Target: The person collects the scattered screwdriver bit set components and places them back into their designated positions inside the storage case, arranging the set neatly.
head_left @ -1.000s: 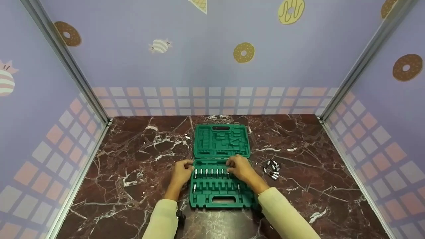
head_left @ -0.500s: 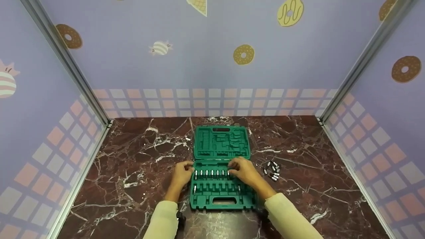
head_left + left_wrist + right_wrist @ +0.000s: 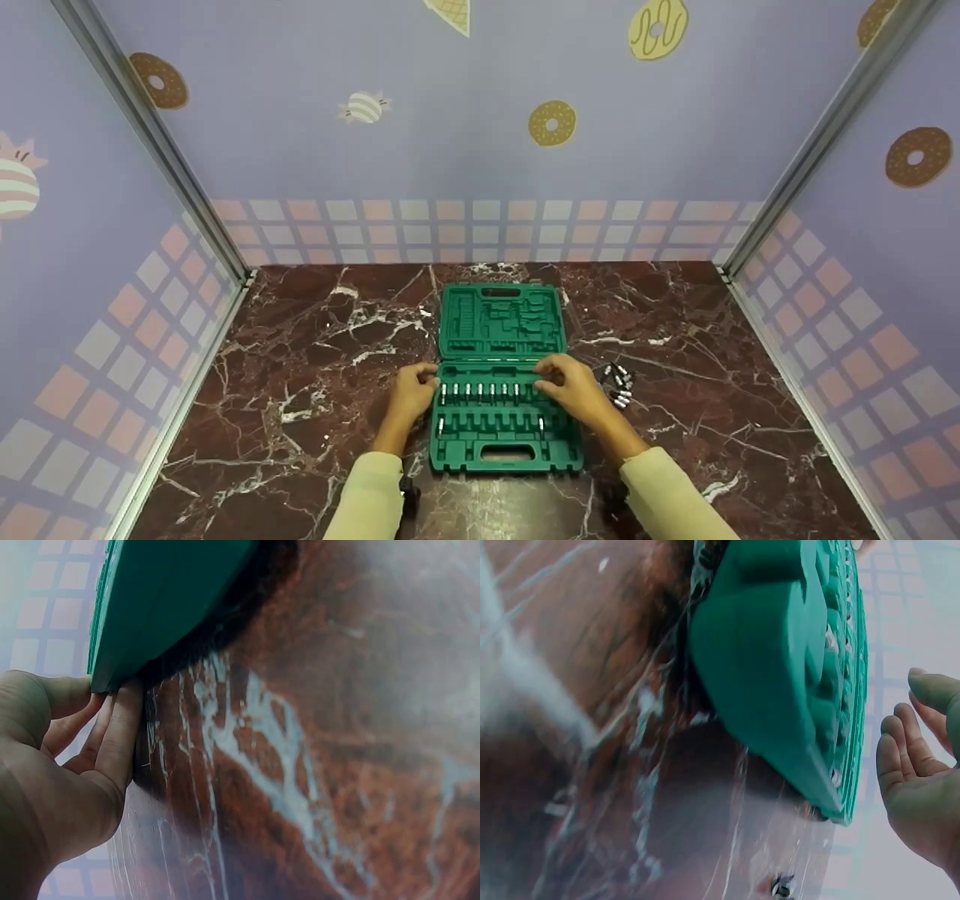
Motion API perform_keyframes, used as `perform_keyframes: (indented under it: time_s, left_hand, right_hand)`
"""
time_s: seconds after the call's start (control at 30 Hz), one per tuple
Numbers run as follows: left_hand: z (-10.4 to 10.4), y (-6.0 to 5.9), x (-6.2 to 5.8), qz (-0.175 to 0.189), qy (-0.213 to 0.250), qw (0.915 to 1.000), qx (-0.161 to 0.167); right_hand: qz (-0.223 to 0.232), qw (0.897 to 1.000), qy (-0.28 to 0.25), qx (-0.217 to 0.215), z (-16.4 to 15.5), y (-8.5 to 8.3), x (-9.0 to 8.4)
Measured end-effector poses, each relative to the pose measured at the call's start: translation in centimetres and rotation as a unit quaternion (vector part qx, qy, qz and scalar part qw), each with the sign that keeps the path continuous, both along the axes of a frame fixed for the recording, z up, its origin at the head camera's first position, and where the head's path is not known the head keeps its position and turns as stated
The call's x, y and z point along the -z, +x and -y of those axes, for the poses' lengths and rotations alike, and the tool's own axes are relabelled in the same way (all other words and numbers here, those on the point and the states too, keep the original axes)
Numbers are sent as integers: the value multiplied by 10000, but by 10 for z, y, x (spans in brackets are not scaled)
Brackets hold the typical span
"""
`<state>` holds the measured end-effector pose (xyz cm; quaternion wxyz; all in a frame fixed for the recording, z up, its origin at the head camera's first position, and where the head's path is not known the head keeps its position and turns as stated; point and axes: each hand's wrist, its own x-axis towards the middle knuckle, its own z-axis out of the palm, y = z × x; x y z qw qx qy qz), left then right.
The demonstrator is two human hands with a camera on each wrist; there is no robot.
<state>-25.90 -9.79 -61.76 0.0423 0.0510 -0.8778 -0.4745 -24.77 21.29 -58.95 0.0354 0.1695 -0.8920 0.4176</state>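
Observation:
An unfolded green plastic tool case [image 3: 457, 459] lies on the table, its moulded lid [image 3: 465, 322] at the back. Several silver sockets [image 3: 480, 391] stand in the upper row of slots. Two more sit apart in the lower row, a left socket [image 3: 440, 427] and a right socket [image 3: 541, 427]. My left hand [image 3: 411, 391] holds the case's left side; the left wrist view has thumb and fingers [image 3: 116, 731] pinching its edge. My right hand [image 3: 576, 386] hovers over the right end of the upper row. In the right wrist view its relaxed fingers [image 3: 892, 757] hold nothing.
A small pile of loose silver and black sockets [image 3: 619, 397] lies on the dark red marbled table [image 3: 315, 450], right of the case and close behind my right hand. Patterned lilac wall panels [image 3: 480, 150] enclose the table at the back and both sides.
My right hand has drawn off to the right, away from the rightmost socket in the upper row, which now shows uncovered. The left hand stays at the case's left edge.

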Motion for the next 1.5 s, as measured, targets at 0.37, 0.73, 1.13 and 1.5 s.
perform_keyframes:
  time_s: [0.37,0.73,1.13,1.5]
  left_hand:
    - [0,-1,1,-19,3,10000,-69]
    - [0,-2,1,45,107,9999,-23]
    - [-1,1,-2,46,167,9999,6]
    - [1,-1,1,43,271,9996,27]
  right_hand:
    - [-188,9990,-207,339,-34,5,6]
    - [-116,9976,-201,651,-81,13,8]
    - [-361,9940,603,841,-111,23,20]
    - [-366,9897,992,970,-125,29,35]
